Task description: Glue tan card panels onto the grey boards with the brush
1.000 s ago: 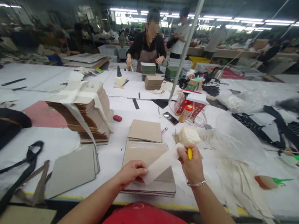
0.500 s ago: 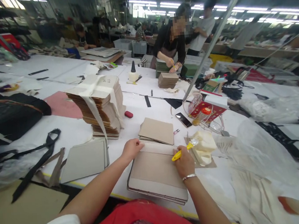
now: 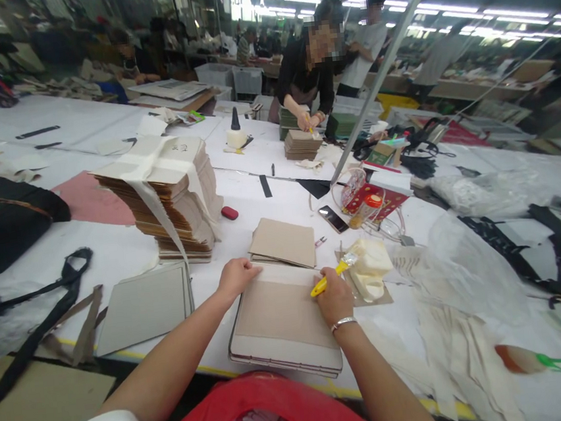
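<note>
In front of me lies a small stack of beige covered boards, with a pale band along the near edge. My left hand is at the far left corner, its fingertips pinching the edge of the top board. My right hand is closed around a yellow-handled brush and rests at the far right corner. The brush's whitish bristles point away to the right, near a cream block-like container. Just beyond the stack are loose beige boards. Grey boards lie to the left.
A tall strap-tied stack of boards stands at the left. A phone, a red bag and a slanting metal pole are at the right, with fabric strips nearer. Across the table a co-worker handles a stack.
The view has turned slightly to the right, so the scene sits further left. Both hands stay at the far corners of the stack, and the right one still holds the brush.
</note>
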A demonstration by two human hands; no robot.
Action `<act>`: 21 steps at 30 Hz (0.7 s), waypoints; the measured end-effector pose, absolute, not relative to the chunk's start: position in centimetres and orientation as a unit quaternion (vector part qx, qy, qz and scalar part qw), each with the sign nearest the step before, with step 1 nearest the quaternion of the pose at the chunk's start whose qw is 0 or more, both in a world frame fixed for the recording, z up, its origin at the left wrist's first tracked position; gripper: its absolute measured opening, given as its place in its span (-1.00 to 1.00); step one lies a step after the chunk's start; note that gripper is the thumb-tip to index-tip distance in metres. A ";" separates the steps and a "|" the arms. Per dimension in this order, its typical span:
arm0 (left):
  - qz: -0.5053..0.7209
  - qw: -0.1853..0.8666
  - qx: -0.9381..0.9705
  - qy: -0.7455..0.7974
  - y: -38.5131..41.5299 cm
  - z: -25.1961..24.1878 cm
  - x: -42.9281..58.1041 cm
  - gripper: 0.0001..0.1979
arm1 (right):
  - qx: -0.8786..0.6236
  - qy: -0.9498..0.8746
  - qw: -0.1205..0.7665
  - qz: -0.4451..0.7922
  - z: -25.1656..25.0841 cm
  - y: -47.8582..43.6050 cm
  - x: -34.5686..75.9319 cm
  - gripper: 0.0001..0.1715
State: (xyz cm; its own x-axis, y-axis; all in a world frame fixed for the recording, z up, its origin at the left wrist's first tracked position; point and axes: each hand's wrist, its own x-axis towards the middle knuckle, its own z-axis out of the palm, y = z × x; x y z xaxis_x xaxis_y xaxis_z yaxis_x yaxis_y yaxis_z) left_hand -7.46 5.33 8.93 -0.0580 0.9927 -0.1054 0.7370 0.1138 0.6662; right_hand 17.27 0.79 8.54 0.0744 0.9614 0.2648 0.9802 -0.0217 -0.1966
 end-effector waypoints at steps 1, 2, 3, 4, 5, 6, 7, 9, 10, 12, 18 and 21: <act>0.225 0.284 0.624 0.693 5.4 8.9 -7.5 -0.68 | -0.715 -0.679 0.162 -0.030 8.5 0.8 17.2 -0.74; 0.223 0.287 0.621 0.694 5.4 8.9 -7.4 -0.67 | -0.715 -0.680 0.159 -0.031 8.5 0.8 17.2 -0.75; 0.222 0.289 0.620 0.695 5.4 8.9 -7.4 -0.67 | -0.714 -0.681 0.157 -0.032 8.5 0.8 17.1 -0.75; 0.222 0.291 0.619 0.695 5.5 8.8 -7.3 -0.67 | -0.713 -0.683 0.156 -0.033 8.5 0.8 17.1 -0.76; 0.221 0.291 0.620 0.694 5.5 8.8 -7.3 -0.68 | -0.711 -0.685 0.156 -0.033 8.4 0.8 17.0 -0.76; 0.220 0.291 0.621 0.693 5.5 8.9 -7.2 -0.68 | -0.710 -0.686 0.157 -0.031 8.3 0.9 17.0 -0.77; 0.219 0.290 0.623 0.693 5.5 8.9 -7.2 -0.69 | -0.708 -0.687 0.160 -0.029 8.3 0.9 17.1 -0.77; 0.222 0.283 0.624 0.693 5.5 8.9 -7.6 -0.70 | -0.707 -0.687 0.167 -0.022 8.4 0.9 17.4 -0.76; 0.226 0.278 0.623 0.695 5.4 8.9 -8.0 -0.72 | -0.709 -0.684 0.170 -0.022 8.5 0.8 17.6 -0.75; 0.252 0.255 0.616 0.702 5.1 8.9 -9.0 -0.75 | -0.720 -0.670 0.178 -0.036 9.0 0.7 18.1 -0.70; 0.304 0.096 0.772 0.551 2.0 8.6 -9.9 -0.62 | -0.599 -0.769 0.221 -0.015 10.3 0.0 15.8 -0.70; 0.196 0.085 0.860 0.463 0.3 8.3 -9.3 -0.56 | -0.495 -0.850 0.175 0.044 9.6 -0.3 14.2 -0.75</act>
State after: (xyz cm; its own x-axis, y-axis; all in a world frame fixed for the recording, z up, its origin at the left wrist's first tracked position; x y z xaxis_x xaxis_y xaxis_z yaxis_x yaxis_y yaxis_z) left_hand -9.26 0.28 8.30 0.4947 0.8298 0.2583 0.7635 -0.5569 0.3270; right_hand 14.19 -0.30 9.57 -0.4481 0.8571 0.2540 0.8259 0.5056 -0.2493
